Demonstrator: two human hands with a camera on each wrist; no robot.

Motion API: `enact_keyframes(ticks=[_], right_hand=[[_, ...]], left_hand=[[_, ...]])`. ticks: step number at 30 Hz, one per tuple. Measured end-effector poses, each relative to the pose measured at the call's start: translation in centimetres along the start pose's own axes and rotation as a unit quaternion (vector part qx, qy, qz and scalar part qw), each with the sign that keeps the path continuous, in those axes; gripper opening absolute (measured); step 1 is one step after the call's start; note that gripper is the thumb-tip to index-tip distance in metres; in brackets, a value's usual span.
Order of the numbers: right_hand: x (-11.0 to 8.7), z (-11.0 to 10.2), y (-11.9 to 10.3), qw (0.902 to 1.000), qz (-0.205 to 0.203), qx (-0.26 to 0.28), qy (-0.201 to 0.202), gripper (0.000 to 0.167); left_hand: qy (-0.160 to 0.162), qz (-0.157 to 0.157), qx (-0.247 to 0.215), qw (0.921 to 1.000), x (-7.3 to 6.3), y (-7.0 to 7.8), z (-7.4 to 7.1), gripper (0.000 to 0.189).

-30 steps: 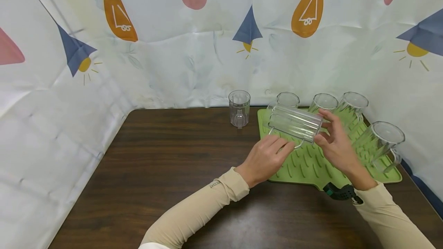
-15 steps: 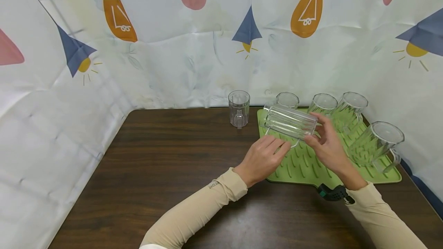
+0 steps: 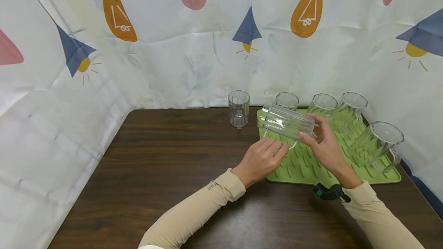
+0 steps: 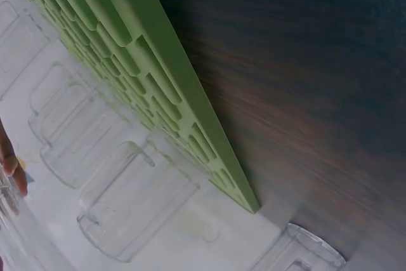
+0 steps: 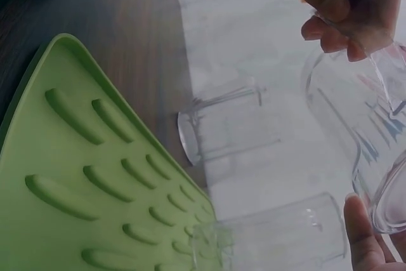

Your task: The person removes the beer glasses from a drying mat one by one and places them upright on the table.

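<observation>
Clear mug (image 3: 286, 121) tipped on its side above the green mat (image 3: 299, 168), left hand (image 3: 261, 158) curled round its handle (image 3: 294, 144), right hand (image 3: 324, 143) pinching one end, four other mugs (image 3: 373, 143) upright on the mat, a lone glass (image 3: 238, 107) standing just beside it

My left sleeve (image 3: 194, 208), toward seven o'clock, is beige and close-fitting, softly creased, with a broad cuff (image 3: 235, 185) before my bare left hand (image 3: 262, 158). Small dark lettering (image 3: 212, 186), too small for me to read fully, sits near its two o'clock end; white cloth (image 3: 152, 247) edges its seven o'clock end. My right sleeve (image 3: 380, 212), at four o'clock, is beige too. Toward ten o'clock from it, my bare right hand (image 3: 324, 145) wears a black wristband (image 3: 333, 192) with a green patch (image 3: 318, 191).
</observation>
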State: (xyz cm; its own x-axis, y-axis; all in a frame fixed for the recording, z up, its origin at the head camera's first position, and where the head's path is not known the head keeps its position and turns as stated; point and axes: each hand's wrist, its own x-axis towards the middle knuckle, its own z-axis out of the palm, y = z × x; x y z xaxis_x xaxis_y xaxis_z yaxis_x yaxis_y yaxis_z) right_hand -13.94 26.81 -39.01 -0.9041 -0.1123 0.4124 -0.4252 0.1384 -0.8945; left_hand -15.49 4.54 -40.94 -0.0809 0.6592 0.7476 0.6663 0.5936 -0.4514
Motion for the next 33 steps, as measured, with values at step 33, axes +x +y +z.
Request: enact_keyframes(ticks=[33], right_hand=[[0.8,1.1,0.0,0.9999,0.002,0.014,0.004,0.057]], left_hand=[[-0.013,-0.006,0.014,0.9998,-0.7,-0.6,-0.8,0.02]])
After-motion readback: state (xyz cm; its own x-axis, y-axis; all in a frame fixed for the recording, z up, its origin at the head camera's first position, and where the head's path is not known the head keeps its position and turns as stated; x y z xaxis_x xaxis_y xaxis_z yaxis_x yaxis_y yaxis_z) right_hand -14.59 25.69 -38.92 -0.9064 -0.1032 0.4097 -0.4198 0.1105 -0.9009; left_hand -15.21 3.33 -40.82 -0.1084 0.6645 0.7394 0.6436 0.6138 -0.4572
